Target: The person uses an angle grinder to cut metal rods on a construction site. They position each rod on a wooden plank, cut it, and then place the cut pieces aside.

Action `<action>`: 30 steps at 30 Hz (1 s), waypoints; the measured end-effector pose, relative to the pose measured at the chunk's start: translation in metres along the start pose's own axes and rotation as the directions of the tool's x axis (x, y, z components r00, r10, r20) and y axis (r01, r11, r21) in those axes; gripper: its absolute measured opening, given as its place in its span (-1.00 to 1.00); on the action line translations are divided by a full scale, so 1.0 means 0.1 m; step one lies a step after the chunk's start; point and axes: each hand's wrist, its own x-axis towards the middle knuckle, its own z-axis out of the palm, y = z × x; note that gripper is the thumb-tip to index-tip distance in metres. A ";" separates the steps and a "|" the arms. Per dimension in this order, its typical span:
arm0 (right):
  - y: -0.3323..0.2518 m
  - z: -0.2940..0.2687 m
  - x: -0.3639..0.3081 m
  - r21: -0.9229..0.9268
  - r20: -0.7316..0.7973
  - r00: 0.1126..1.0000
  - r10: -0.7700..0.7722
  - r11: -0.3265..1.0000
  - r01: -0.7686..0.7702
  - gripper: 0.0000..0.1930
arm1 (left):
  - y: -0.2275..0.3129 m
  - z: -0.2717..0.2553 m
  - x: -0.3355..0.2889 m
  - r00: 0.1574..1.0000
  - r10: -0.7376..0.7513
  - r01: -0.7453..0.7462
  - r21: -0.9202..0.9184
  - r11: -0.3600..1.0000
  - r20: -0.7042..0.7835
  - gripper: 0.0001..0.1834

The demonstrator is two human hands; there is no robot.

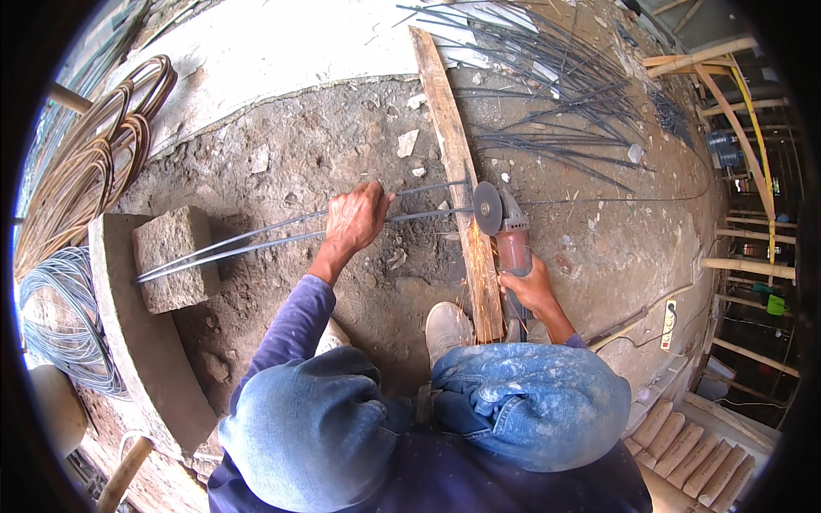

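Rods (428,215) in the closed left hand (355,215), lying over a block (188,231) and a plank (445,111), grinder (514,250) in the right hand (532,287), curled around its body, disc (487,208) at one rod, sparks (475,256) streaming down the plank, loose rods (590,107) on the ground (599,235) beyond.

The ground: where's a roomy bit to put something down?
Mostly bare ground lies between the grinder, the thin wire and the power strip. Crowded: the plank, with sparks, and the heap of dark rods, upper right.
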 end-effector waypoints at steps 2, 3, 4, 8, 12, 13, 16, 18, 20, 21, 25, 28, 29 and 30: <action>0.00 0.01 0.02 0.043 0.013 1.000 0.001 0.999 -0.001 -0.55 | 0.01 0.00 0.00 1.000 -0.003 0.003 0.000 1.000 0.000 -0.55; 0.01 0.02 0.03 0.009 -0.022 1.000 0.013 1.000 -0.013 -0.54 | 0.01 -0.01 0.00 1.000 -0.008 0.008 0.000 1.000 0.002 -0.55; 0.01 0.03 0.06 -0.011 -0.040 0.999 0.012 1.000 -0.013 -0.53 | 0.01 -0.01 0.00 1.000 -0.014 0.014 -0.002 1.000 0.003 -0.54; 0.01 0.04 0.12 -0.077 -0.052 0.999 0.003 0.997 -0.007 -0.49 | 0.01 -0.02 0.01 1.000 -0.015 0.015 -0.017 1.000 -0.003 -0.55; 0.09 0.02 0.07 -0.040 -0.041 0.999 0.004 0.999 -0.006 -0.50 | 0.00 -0.01 0.01 1.000 -0.008 0.008 -0.023 1.000 -0.018 -0.58; 0.11 0.02 0.05 -0.052 -0.053 0.999 -0.011 0.999 0.009 -0.51 | 0.00 -0.01 0.01 1.000 -0.002 0.002 -0.024 1.000 -0.019 -0.58; 0.17 0.02 0.00 -0.092 -0.080 0.995 -0.054 0.995 0.046 -0.51 | -0.01 0.00 0.01 1.000 0.002 -0.002 -0.008 1.000 0.000 -0.55; 0.17 0.01 -0.01 -0.104 -0.079 0.996 -0.049 0.994 0.040 -0.50 | -0.02 0.00 0.01 1.000 0.002 -0.002 -0.023 1.000 -0.005 -0.55; 0.13 0.01 0.00 -0.107 -0.074 0.997 0.015 0.994 -0.023 -0.49 | -0.02 -0.01 0.00 1.000 0.000 -0.001 -0.029 1.000 -0.009 -0.55; 0.11 0.01 0.00 -0.057 -0.050 0.999 0.011 0.998 -0.014 -0.49 | -0.01 -0.01 0.01 1.000 0.000 0.000 -0.027 1.000 -0.011 -0.55; 0.01 0.04 0.03 -0.046 -0.065 0.998 0.025 0.999 -0.028 -0.50 | -0.01 -0.02 0.00 0.999 0.001 -0.003 -0.057 0.998 -0.035 -0.59; -0.03 0.05 0.02 -0.079 -0.065 0.998 0.016 0.997 -0.021 -0.53 | -0.01 -0.02 -0.01 1.000 0.000 -0.001 -0.066 0.998 -0.030 -0.58; -0.03 0.04 0.01 -0.083 -0.060 0.998 0.037 0.996 -0.042 -0.53 | -0.02 -0.02 0.00 1.000 0.004 -0.005 -0.057 0.998 -0.030 -0.58; -0.03 0.03 -0.01 -0.084 -0.059 0.998 -0.003 0.996 -0.002 -0.54 | -0.02 -0.01 0.00 0.999 0.011 -0.013 -0.053 0.999 -0.035 -0.58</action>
